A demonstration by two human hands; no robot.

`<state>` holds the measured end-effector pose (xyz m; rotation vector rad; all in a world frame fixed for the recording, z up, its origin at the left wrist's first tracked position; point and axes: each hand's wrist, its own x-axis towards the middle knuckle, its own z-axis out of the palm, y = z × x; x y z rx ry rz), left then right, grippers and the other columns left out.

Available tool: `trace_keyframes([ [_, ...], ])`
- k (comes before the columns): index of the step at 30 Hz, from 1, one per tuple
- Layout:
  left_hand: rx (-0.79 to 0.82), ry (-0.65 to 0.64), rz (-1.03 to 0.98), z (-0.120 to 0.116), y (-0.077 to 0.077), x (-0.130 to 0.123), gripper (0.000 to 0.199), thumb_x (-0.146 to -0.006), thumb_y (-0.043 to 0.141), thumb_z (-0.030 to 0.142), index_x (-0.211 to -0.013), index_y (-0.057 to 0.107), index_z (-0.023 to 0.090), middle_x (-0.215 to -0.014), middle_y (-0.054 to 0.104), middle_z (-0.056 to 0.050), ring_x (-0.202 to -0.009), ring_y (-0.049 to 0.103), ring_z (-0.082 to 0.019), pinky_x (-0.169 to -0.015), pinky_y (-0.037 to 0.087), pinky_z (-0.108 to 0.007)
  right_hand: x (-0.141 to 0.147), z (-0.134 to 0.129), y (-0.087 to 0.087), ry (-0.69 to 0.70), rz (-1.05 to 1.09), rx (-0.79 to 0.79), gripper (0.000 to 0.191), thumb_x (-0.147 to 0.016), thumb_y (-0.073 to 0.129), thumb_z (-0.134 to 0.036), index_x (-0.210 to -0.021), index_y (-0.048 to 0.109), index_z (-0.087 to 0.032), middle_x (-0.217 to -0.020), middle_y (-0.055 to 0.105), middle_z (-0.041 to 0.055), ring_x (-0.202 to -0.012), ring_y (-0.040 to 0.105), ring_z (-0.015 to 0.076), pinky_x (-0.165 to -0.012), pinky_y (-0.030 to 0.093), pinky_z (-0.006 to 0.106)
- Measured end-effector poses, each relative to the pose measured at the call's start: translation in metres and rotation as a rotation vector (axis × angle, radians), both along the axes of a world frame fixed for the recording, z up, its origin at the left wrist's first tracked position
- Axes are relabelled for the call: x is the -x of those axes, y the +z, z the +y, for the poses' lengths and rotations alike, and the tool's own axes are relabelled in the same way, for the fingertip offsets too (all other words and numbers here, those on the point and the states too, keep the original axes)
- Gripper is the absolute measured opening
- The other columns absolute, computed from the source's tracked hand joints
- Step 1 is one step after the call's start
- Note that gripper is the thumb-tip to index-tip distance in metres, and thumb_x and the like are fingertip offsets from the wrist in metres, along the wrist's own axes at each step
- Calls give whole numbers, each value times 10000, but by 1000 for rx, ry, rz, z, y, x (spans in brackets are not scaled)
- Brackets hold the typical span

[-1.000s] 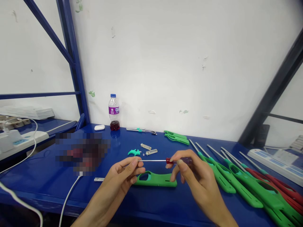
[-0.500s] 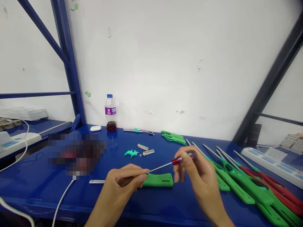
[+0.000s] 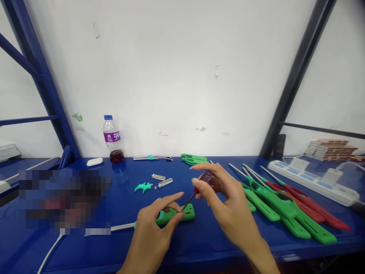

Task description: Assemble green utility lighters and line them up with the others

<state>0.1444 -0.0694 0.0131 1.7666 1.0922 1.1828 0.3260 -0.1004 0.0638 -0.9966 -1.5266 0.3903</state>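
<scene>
A green long-nosed gas lighter (image 3: 188,212) lies on the blue table, its metal tube pointing left. My left hand (image 3: 155,228) is closed around the lighter's middle, thumb and a finger meeting beside the screwdriver tip. Whether a small screw sits between those fingertips is hidden. In my right hand (image 3: 228,198) is a screwdriver (image 3: 206,176) with a dark red handle, gripped by thumb and fingers. Its shaft slants down left, with the tip at the lighter's handle. Beyond my hands lie a turquoise trigger piece (image 3: 143,187) and two small clear fuel tanks (image 3: 165,183).
Several green and red lighters (image 3: 288,207) lie on the right, before a white power strip (image 3: 310,182). At the back are a drink bottle (image 3: 113,139), a white case (image 3: 94,162), metal tube parts (image 3: 152,157) and green shell halves (image 3: 194,158). A blurred patch covers the left.
The view has turned to the right. The screwdriver stands steeper now, and my right hand has shifted its hold on the handle. The lighter tilts slightly, its handle end raised in view.
</scene>
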Motion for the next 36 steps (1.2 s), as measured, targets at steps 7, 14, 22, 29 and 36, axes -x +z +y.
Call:
trace_keyframes([
  [7, -103, -36, 169, 12, -2, -35, 281, -841, 735, 168, -1043, 843, 332, -927, 823, -23, -907, 721, -306, -872, 482, -388, -7, 9, -4, -88, -158, -62, 122, -1024, 638, -269, -1121, 701, -306, -975, 728, -8, -793, 679, 164, -639, 514, 257],
  [14, -113, -54, 241, 20, -12, -39, 226, -855, 695, 157, -936, 851, 300, -951, 836, -42, -893, 746, -312, -817, 491, -358, -12, 17, -5, -51, -278, 41, 62, -1044, 607, -276, -1042, 667, -290, -974, 734, -22, -794, 666, 166, -663, 495, 256],
  [22, -123, -72, 235, 23, -18, -41, 202, -874, 680, 166, -918, 839, 283, -950, 831, -44, -886, 742, -298, -805, 483, -341, -14, 23, -9, -46, -263, 68, 55, -1034, 613, -282, -1016, 665, -284, -949, 737, -18, -747, 672, 164, -631, 493, 244],
  [29, -169, -72, 242, 19, -20, -31, 190, -874, 716, 235, -1001, 842, 299, -1048, 818, -68, -966, 717, -335, -899, 482, -408, -15, 32, -18, -95, -327, 82, 49, -1007, 674, -328, -1040, 691, -296, -765, 691, -35, -706, 672, 179, -592, 466, 243],
  [36, -391, 23, 431, 18, -49, 26, 288, -882, 761, 313, -1156, 820, 378, -1194, 787, -77, -1119, 674, -384, -1002, 492, -506, -21, 25, -13, -63, -368, 56, 234, -1048, 628, -366, -1255, 734, -338, -1046, 773, 7, -923, 718, 218, -865, 531, 339],
])
